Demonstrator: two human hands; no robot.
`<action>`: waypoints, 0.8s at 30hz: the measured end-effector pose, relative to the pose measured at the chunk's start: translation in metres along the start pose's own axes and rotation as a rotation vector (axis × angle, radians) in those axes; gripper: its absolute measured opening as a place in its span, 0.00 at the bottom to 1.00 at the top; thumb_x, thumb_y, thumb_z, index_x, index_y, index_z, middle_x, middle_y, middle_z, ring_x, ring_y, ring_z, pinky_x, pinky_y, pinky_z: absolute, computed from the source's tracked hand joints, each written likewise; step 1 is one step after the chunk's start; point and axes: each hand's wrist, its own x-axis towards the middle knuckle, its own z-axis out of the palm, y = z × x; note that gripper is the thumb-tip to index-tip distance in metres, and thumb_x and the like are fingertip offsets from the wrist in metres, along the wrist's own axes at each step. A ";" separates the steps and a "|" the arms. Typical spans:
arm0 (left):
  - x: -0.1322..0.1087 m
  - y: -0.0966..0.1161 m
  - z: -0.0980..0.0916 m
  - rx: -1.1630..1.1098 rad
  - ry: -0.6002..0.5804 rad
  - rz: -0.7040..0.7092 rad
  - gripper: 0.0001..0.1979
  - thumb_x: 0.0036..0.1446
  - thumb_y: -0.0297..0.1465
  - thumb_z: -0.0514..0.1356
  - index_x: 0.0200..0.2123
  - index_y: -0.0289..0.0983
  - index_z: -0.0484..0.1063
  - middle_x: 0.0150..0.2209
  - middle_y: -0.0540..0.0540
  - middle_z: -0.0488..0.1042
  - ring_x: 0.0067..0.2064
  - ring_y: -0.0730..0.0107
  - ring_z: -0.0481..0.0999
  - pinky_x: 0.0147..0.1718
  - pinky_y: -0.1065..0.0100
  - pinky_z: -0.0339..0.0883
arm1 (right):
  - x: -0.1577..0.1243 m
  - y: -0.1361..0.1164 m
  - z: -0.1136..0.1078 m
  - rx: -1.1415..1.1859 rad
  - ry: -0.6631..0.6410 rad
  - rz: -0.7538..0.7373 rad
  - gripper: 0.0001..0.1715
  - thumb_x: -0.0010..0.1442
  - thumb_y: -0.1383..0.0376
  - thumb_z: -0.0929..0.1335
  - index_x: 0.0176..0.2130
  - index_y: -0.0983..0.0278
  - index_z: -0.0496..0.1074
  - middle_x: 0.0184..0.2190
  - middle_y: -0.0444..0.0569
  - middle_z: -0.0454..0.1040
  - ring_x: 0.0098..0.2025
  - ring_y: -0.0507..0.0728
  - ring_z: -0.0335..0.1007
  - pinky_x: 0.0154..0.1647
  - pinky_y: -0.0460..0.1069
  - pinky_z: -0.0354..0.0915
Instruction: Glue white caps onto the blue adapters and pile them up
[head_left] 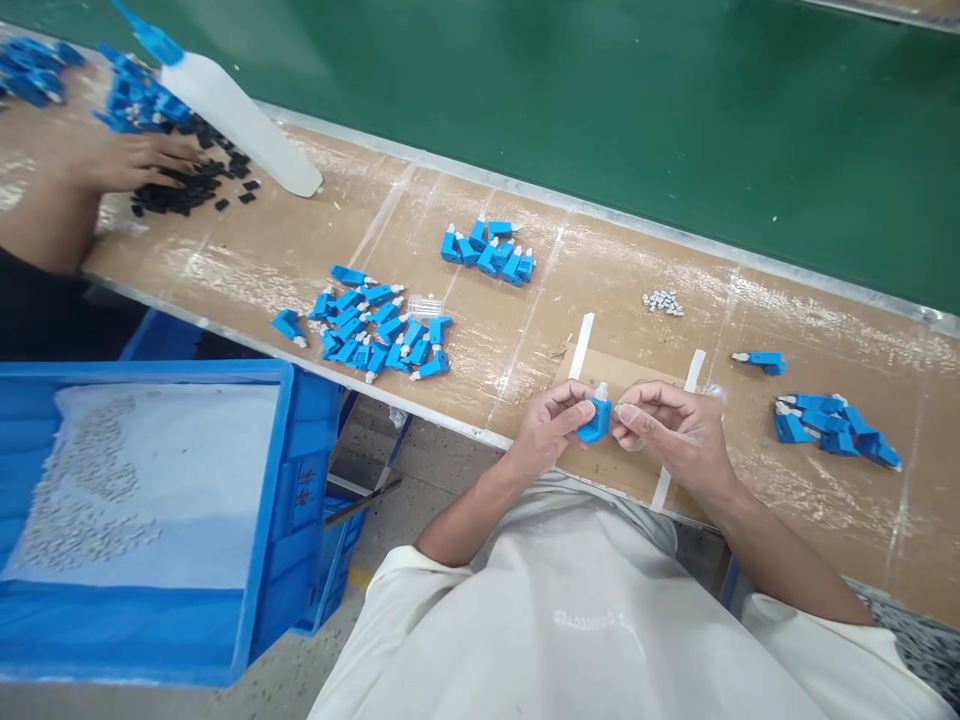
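My left hand [553, 428] is closed on a blue plastic part with a white tip [595, 420], held upright over the near edge of the table. Just right of it, my right hand [671, 428] has thumb and fingers pinched together; whatever they hold is too small to make out. Under both hands lies a cardboard sheet [622, 375] taped down with white strips. Several small grey-white pieces [663, 303] are heaped beyond it. More blue parts [832, 428] lie to the right, and one single blue part [761, 361] sits apart from them.
Blue parts lie in a large group [382, 325] and a smaller one [491, 250] to the left. A co-worker's hand [139, 163] touches black pieces [184, 190] beside a white bottle [244, 120]. A blue crate [281, 480] stands below the table, holding small pale pieces on a sheet.
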 end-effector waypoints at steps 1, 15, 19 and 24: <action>0.000 0.000 0.001 0.015 0.003 0.010 0.25 0.45 0.50 0.74 0.33 0.35 0.74 0.23 0.53 0.69 0.22 0.79 0.65 0.20 0.74 0.60 | 0.000 -0.001 0.002 -0.003 0.003 -0.006 0.18 0.52 0.52 0.80 0.30 0.63 0.79 0.23 0.45 0.77 0.24 0.50 0.74 0.25 0.45 0.76; 0.002 -0.016 -0.007 0.113 0.028 0.130 0.23 0.52 0.50 0.71 0.37 0.36 0.77 0.26 0.51 0.73 0.25 0.76 0.68 0.27 0.71 0.64 | 0.001 0.000 0.009 -0.066 0.064 -0.098 0.20 0.48 0.51 0.81 0.28 0.62 0.79 0.25 0.45 0.75 0.21 0.50 0.69 0.23 0.48 0.75; 0.001 -0.018 -0.002 0.144 0.069 0.192 0.23 0.53 0.51 0.70 0.37 0.36 0.77 0.28 0.50 0.74 0.27 0.76 0.69 0.28 0.72 0.64 | 0.000 0.002 0.010 -0.095 0.099 -0.125 0.20 0.48 0.50 0.81 0.29 0.62 0.79 0.26 0.46 0.75 0.22 0.50 0.69 0.22 0.47 0.75; -0.001 -0.012 0.005 0.169 0.105 0.254 0.23 0.52 0.51 0.71 0.35 0.36 0.77 0.28 0.50 0.73 0.27 0.76 0.68 0.28 0.71 0.63 | 0.000 0.001 0.007 -0.094 0.095 -0.087 0.19 0.47 0.52 0.82 0.28 0.62 0.79 0.24 0.45 0.76 0.21 0.51 0.70 0.23 0.47 0.74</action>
